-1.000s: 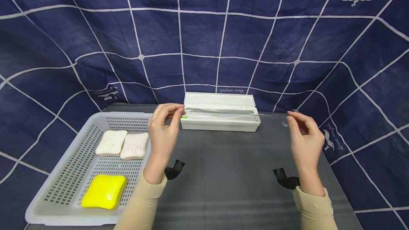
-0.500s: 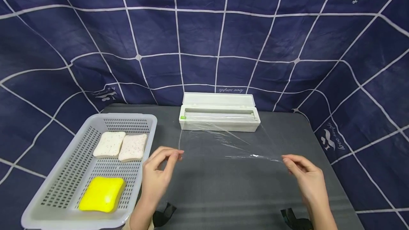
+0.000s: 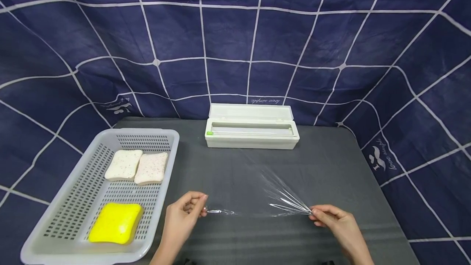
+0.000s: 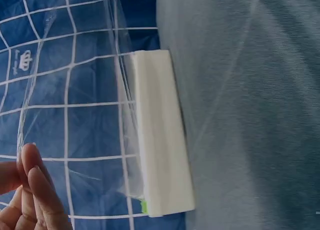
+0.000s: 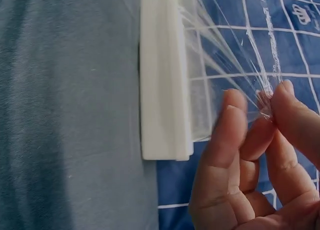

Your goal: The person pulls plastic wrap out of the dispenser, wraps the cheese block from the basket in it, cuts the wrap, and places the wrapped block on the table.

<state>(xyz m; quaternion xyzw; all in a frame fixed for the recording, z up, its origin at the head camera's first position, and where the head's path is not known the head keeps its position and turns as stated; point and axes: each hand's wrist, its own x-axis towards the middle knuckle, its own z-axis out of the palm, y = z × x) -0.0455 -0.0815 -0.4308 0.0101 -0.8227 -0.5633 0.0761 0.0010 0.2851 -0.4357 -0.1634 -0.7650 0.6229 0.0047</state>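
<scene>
A clear sheet of plastic wrap (image 3: pixel 283 197) stretches between both hands, above the dark grey table and in front of a white wrap dispenser box (image 3: pixel 254 142). My left hand (image 3: pixel 184 216) pinches its left corner between thumb and fingers. On the other side my right hand (image 3: pixel 336 224) pinches the right corner, where the film gathers into shiny creases. The right wrist view shows the bunched wrap (image 5: pixel 267 103) at the thumb and finger tips. The dispenser's lid (image 3: pixel 251 112) stands raised at the back, and a small green slider (image 3: pixel 209 133) sits at its left end.
At the left stands a grey perforated plastic basket (image 3: pixel 33 244). In it lie two pale speckled bread-like slices (image 3: pixel 124 165) and a yellow rounded block (image 3: pixel 115 223). A navy cloth with white grid lines (image 3: pixel 228 36) hangs behind and at both sides of the table (image 3: pixel 239 244).
Both hands have come from beside the dispenser toward the near edge, drawing the wrap out with them. They are slightly closer together now, and the right corner has bunched up.
</scene>
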